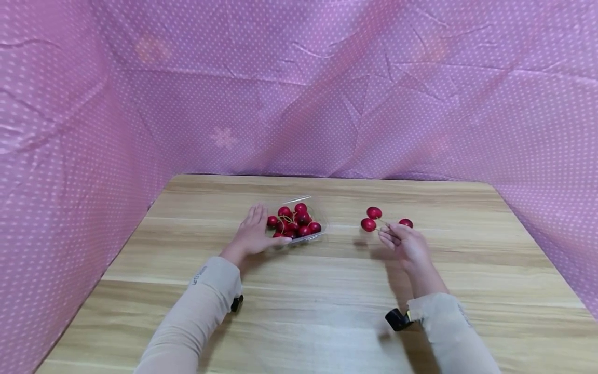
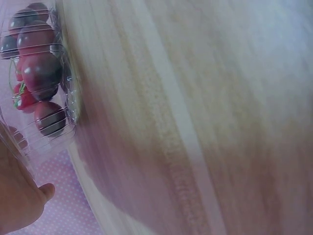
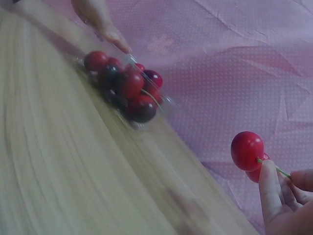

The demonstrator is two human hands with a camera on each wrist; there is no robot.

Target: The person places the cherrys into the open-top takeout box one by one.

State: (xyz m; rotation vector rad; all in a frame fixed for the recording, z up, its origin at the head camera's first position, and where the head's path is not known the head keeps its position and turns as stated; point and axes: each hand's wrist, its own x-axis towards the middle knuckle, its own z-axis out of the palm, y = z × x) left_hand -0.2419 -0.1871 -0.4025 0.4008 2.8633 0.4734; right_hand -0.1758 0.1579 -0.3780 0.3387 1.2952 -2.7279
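A clear plastic box (image 1: 319,235) holds a heap of red cherries (image 1: 303,218), some with green stems. My left hand (image 1: 253,235) rests against the box's left end, fingers straight and thumb spread along its near side. In the left wrist view, dark red cherries (image 2: 43,73) show through the box wall. To the right of the box, my right hand (image 1: 407,246) pinches the thin green stems of a pair of cherries (image 1: 368,225) between thumb and fingers. The pair hangs above the table; in the right wrist view, one cherry (image 3: 247,151) partly hides the other.
Another cherry (image 1: 405,223) lies just beyond my right hand, partly covered by it. The wooden table (image 1: 308,306) ends at a pink dotted cloth (image 1: 261,119) at the back and sides. Each wrist carries a small black camera (image 1: 398,319).
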